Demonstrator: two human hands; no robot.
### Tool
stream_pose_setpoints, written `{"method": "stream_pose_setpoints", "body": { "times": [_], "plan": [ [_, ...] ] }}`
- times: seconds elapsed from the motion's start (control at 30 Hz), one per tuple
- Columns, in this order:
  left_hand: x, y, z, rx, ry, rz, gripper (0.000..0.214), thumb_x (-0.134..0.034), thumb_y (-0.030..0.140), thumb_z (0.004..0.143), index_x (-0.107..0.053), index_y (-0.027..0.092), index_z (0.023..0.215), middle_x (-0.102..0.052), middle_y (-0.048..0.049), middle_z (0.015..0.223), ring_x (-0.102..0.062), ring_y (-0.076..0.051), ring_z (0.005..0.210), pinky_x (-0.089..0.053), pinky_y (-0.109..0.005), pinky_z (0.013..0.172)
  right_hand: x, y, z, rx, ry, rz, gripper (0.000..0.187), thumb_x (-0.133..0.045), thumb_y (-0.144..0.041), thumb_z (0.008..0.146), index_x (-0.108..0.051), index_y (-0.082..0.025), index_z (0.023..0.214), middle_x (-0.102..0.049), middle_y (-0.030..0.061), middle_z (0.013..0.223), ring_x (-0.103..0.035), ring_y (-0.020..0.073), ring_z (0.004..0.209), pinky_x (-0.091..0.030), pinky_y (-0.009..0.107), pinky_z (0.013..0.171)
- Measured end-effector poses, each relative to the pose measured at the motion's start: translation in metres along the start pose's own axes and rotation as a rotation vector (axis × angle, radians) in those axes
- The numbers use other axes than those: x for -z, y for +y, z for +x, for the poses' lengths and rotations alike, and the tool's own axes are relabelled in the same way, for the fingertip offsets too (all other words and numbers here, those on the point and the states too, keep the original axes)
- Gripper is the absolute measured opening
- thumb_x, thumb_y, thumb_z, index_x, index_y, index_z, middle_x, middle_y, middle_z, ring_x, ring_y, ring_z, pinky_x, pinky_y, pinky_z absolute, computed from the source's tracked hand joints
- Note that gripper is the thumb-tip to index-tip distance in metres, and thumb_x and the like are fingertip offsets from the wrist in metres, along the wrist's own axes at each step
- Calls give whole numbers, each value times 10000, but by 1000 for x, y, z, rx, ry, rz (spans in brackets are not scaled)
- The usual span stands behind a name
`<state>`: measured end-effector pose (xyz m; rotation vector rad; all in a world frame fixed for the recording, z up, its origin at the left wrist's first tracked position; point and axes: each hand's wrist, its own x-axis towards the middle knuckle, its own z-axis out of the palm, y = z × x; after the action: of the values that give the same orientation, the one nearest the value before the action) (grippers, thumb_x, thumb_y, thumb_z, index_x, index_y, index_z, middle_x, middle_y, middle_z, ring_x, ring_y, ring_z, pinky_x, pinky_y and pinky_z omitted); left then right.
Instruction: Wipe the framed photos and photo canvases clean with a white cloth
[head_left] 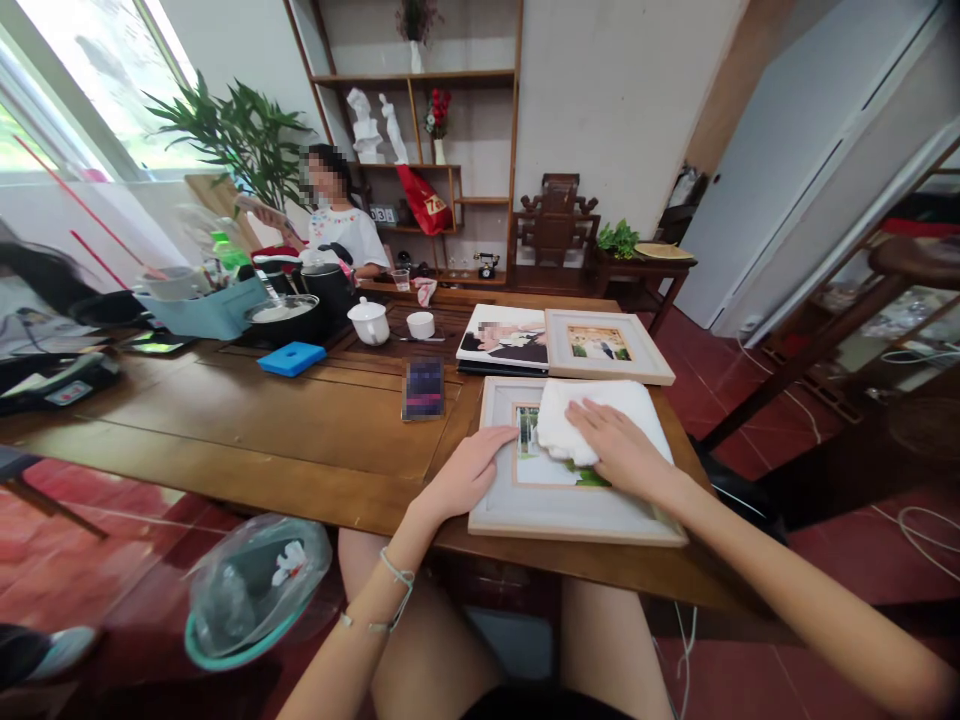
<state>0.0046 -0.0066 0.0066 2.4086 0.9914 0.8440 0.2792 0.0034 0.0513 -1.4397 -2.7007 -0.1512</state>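
Note:
A framed picture [495, 505] with a pale wooden border and a wide white mat lies flat near the table's front edge. On its left side rests my left hand [471, 468], fingers stretched out over the border and mat. My right hand [611, 440] lies flat on a white cloth [559, 410], pressing it against the picture's surface. The cloth and hand cover the upper right part of the frame and much of the small photo [529, 465] in its middle. Just behind lie a second framed picture [652, 350] and a photo album [469, 340], side by side.
A phone [424, 388], blue box [291, 358], lidded white cup [368, 322] and small white bowl [421, 324] stand to the left. Farther left are a black pot [289, 322] and blue bin [206, 312]. Another person [349, 235] sits behind. A lined trash bin [255, 590] stands on the floor.

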Motion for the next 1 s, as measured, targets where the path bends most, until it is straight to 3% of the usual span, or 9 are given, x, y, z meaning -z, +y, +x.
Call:
{"method": "stream_pose_setpoints", "body": {
  "times": [0.1, 0.2, 0.33, 0.43, 0.63, 0.83, 0.93, 1.0],
  "plan": [
    [1, 2, 0, 1, -9, 7, 633, -360, 28, 780, -472, 181, 1385, -516, -93, 1424, -446, -216, 1343, -345, -439, 1151, -4, 12, 29, -15, 109, 17, 735, -458, 47, 656, -468, -69, 1382, -487, 177, 1450, -399, 313, 1373, -356, 483, 1103],
    [1, 4, 1, 10, -9, 16, 631, -362, 32, 777, -475, 179, 1380, -518, -93, 1422, -451, -221, 1336, -351, -438, 1144, 3, 5, 56, 98, 178, 101, 738, -443, 55, 657, -451, -43, 1388, -484, 178, 1453, -358, 301, 1399, -338, 474, 1120],
    [0, 2, 0, 40, -22, 56, 580, -380, 60, 800, -498, 167, 1357, -535, -113, 1398, -462, -252, 1318, -365, -473, 1125, 4, -19, 82, 337, 71, 170, 781, -434, 73, 639, -417, -44, 1411, -439, 157, 1493, -219, 279, 1462, -252, 489, 1170],
    [-2, 0, 0, 41, -19, 77, 550, -382, 74, 812, -515, 164, 1338, -548, -121, 1375, -469, -261, 1305, -375, -475, 1116, -1, -27, 87, 355, -11, 183, 784, -433, 91, 633, -408, -18, 1410, -432, 182, 1491, -226, 281, 1459, -226, 482, 1180],
    [-1, -1, 0, 16, -11, 38, 545, -374, 65, 820, -517, 160, 1337, -540, -131, 1379, -478, -261, 1294, -366, -484, 1123, -5, -9, 66, 301, -35, 159, 789, -454, 78, 635, -432, -86, 1406, -469, 168, 1467, -270, 282, 1445, -259, 514, 1156],
    [1, 1, 0, -1, -30, 0, 580, -355, 38, 826, -483, 178, 1374, -504, -103, 1428, -435, -224, 1347, -326, -451, 1160, -5, 34, 30, 177, -5, 69, 831, -434, 84, 602, -463, -152, 1398, -510, 126, 1442, -347, 285, 1411, -304, 514, 1138],
    [1, 0, 0, 8, -37, 4, 584, -358, 30, 820, -482, 169, 1374, -495, -103, 1436, -419, -221, 1358, -311, -447, 1171, 0, 48, 11, 59, -10, -10, 798, -429, 83, 621, -482, -140, 1385, -516, 137, 1433, -394, 309, 1382, -334, 524, 1118],
    [0, 0, 0, 10, -39, 4, 584, -358, 30, 823, -477, 171, 1377, -490, -101, 1440, -414, -219, 1361, -309, -447, 1172, 6, 41, -3, 3, -42, -59, 772, -428, 84, 634, -483, -95, 1383, -518, 167, 1424, -402, 330, 1374, -334, 533, 1115]
  ]
}}
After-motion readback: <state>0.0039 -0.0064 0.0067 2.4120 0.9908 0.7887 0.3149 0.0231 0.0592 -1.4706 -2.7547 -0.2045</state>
